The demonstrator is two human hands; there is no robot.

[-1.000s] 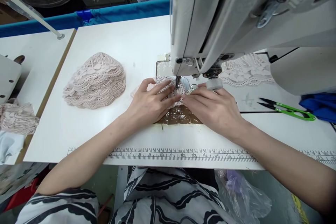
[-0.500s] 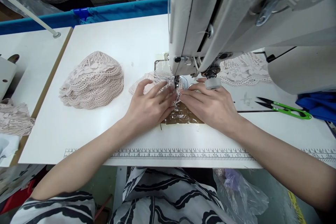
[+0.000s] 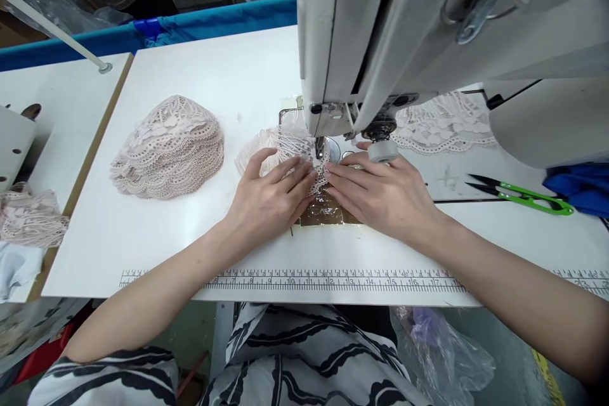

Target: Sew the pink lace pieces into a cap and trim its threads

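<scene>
A pale pink lace piece (image 3: pixel 290 143) lies under the needle area of a white sewing machine (image 3: pixel 352 32). My left hand (image 3: pixel 273 193) rests palm down on the lace, fingers spread, just left of the presser foot (image 3: pixel 320 147). From the right, my right hand (image 3: pixel 385 193) lies flat with outstretched fingers, its fingertips touching the lace edge by the foot. The two hands' fingertips are close but apart. A stack of lace pieces (image 3: pixel 169 149) sits on the table to the left.
More lace (image 3: pixel 442 124) lies behind my right hand. Green-handled snips (image 3: pixel 537 200) and blue cloth (image 3: pixel 583 187) are at the right. A printed ruler (image 3: pixel 304 280) runs along the front edge. Another lace bundle (image 3: pixel 31 216) lies far left. People's torsos show beyond the table.
The view has shifted slightly. Both hands keep nearly the same place at the lace, with the left fingers drawn slightly closer together.
</scene>
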